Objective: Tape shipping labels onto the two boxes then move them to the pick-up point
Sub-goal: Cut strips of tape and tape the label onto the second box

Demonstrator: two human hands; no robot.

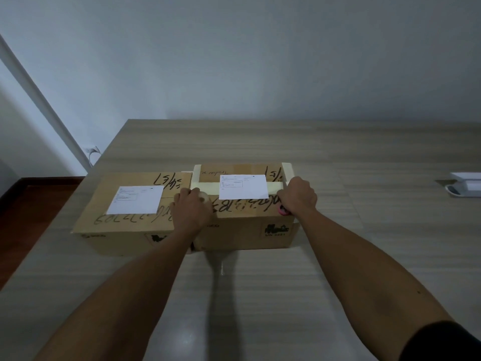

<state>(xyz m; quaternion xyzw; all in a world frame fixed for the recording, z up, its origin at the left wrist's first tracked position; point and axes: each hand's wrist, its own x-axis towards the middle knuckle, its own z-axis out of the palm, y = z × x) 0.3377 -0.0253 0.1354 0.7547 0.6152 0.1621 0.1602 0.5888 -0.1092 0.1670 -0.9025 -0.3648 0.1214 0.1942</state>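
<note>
Two cardboard boxes stand side by side on the table, the left box (pixel 125 225) and the right box (pixel 247 230). Each has a white shipping label on top, the left label (pixel 135 200) and the right label (pixel 244 187). A pale strip of tape (pixel 274 187) runs across the right box under its label. My left hand (pixel 191 204) holds a roll of tape (pixel 204 197) at the left end of that strip. My right hand (pixel 298 195) grips a red-handled tool (pixel 283 211) at the box's right edge; its blade is hidden.
The wooden table (pixel 260 295) extends wide in front of and behind the boxes. A white device (pixel 466 187) sits at the table's far right. A wall stands behind, and dark floor (pixel 26 212) shows past the table's left edge.
</note>
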